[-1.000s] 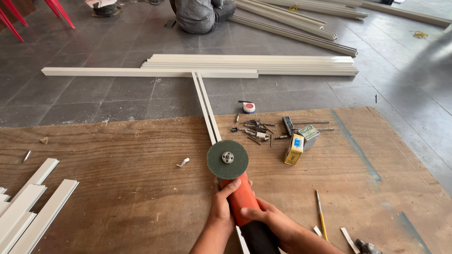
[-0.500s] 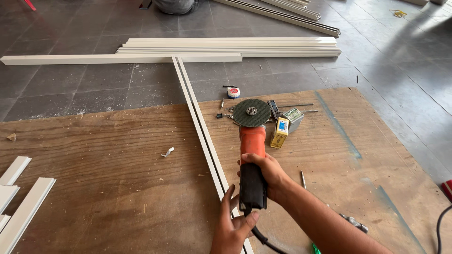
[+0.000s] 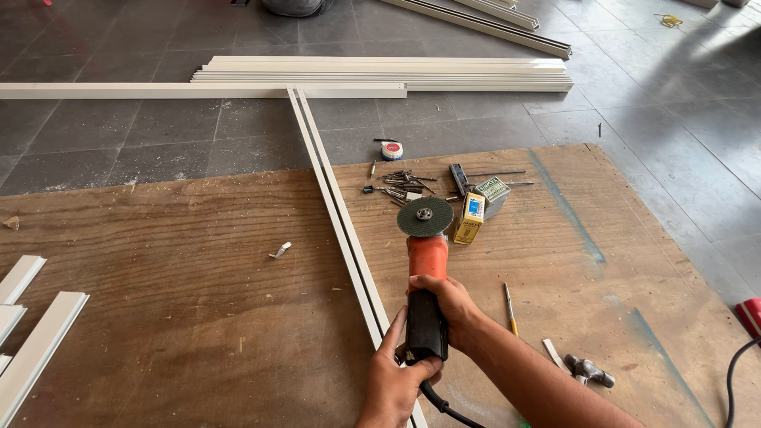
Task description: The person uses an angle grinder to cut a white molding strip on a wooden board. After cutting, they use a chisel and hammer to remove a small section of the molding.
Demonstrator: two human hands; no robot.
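Orange-and-black angle grinder is sitting in both hands above the plywood sheet, just right of the long white channel strip, w/ its grey-green disc facing up at the far end. Right hand is wrapping tight round the black grip, fingers closed on it. Left hand is cupping the grip's near end from below, thumb up along the strip side, also closed on the tool. Black cord is trailing off the tool's near end.

Just beyond the disc a yellow box & a green-topped box are crowding the tool's front, w/ loose screws scattered beyond them & a small tape measure lying further out on the floor. Right of the grinder a pencil & a hammer are lying on the sheet. More white strips are stacked across the floor past the channel's far end.
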